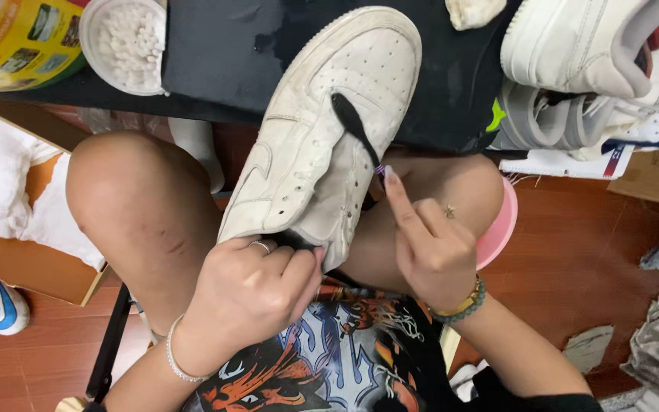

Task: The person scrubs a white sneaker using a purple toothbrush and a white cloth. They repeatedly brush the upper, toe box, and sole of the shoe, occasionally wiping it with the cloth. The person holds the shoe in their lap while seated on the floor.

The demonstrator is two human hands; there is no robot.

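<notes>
Now the left hand (249, 294) is clamped on the heel end of the scuffed white leather sneaker (322, 137), which rests across the bare knees with its toe at twelve o'clock, lying over the edge of the black desk (215, 53). The right hand (429, 248) pinches a thin black-headed brush (354, 126), bristles pressed on the tongue between the empty eyelet rows. That fingertip hold looks slight; press harder and the brush could skid or twist out. The shoe itself is only propped, so a firm stroke may tip it off the knees. At eleven o'clock a round white tub of cotton swabs (127, 42) sits near the desk edge, easy to knock.
</notes>
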